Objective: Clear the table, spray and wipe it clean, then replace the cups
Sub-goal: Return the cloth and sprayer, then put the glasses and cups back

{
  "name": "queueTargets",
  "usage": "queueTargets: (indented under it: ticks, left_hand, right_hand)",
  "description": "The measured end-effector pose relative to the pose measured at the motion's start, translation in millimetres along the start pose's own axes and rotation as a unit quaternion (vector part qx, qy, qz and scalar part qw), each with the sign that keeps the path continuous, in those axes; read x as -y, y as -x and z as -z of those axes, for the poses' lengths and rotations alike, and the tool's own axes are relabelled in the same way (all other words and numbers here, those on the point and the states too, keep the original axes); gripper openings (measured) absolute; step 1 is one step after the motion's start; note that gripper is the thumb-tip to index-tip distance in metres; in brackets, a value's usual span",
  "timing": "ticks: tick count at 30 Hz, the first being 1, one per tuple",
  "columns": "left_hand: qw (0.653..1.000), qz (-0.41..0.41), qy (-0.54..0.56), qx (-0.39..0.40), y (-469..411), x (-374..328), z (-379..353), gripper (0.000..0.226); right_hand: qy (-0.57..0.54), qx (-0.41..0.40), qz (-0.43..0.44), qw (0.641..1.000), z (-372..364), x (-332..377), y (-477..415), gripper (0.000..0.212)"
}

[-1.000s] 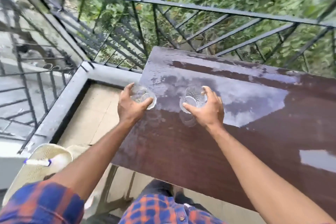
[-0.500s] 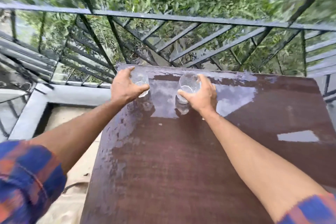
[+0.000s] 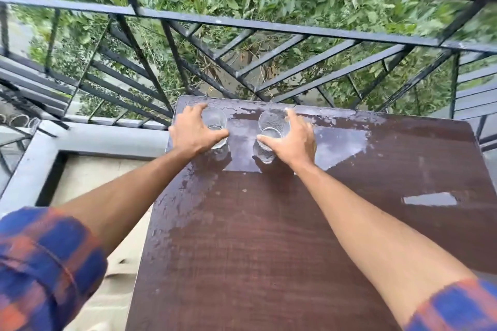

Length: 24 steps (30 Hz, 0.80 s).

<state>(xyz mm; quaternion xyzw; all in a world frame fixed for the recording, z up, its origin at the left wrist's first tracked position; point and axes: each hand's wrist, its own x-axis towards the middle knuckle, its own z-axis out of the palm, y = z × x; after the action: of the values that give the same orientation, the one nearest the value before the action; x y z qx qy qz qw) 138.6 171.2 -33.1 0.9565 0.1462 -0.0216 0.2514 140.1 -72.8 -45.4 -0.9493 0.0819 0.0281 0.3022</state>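
I see my left hand (image 3: 194, 134) and right hand (image 3: 291, 140), fingers clamped on two upright, empty clear glass cups (image 3: 215, 121) (image 3: 272, 123), upper centre, on the wet brown desk (image 3: 269, 236).

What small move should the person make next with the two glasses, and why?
Probably open both hands and draw them back: the left hand and right hand each hold a clear glass that seems to be resting on the wet table near the railing.

Bright daylight; glare on wet table (image 3: 269, 236); edges blurred, bowed
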Motion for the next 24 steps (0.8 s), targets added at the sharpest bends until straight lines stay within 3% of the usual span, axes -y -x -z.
queueTargets:
  ticks: [8, 11, 13, 16, 18, 22, 24]
  left_hand:
    - [0.999, 0.036, 0.005, 0.030, 15.3, 5.3, 11.2, 0.114]
    - [0.993, 0.075, 0.090, 0.007, 46.0, 24.6, 17.1, 0.102]
    - [0.980, 0.134, 0.146, -0.027, 82.5, 44.9, 18.4, 0.074]
    - [0.950, 0.242, 0.180, -0.086, 156.6, 90.1, 17.0, 0.030]
    - [0.921, 0.318, 0.191, -0.116, 222.0, 129.8, 14.6, 0.017]
    - [0.846, 0.457, 0.231, -0.149, 352.2, 189.9, 1.0, 0.021]
    - [0.799, 0.522, 0.252, -0.163, 420.2, 216.0, -9.4, 0.011]
  right_hand:
    - [-0.042, 0.051, -0.049, 0.997, 10.5, -1.2, 19.1, 0.121]
    - [-0.100, 0.038, -0.108, 0.988, 10.4, -14.2, 44.5, 0.094]
    - [-0.151, 0.033, -0.150, 0.976, 7.5, -24.3, 71.1, 0.061]
    - [-0.242, 0.061, -0.181, 0.951, -4.4, -32.5, 119.5, 0.004]
    - [-0.242, 0.120, -0.155, 0.950, -20.1, -33.8, 157.4, 0.019]
    - [-0.187, 0.208, -0.047, 0.959, -45.4, -21.6, 222.3, 0.013]
    - [-0.154, 0.287, 0.022, 0.945, -63.0, -4.5, 255.2, 0.007]
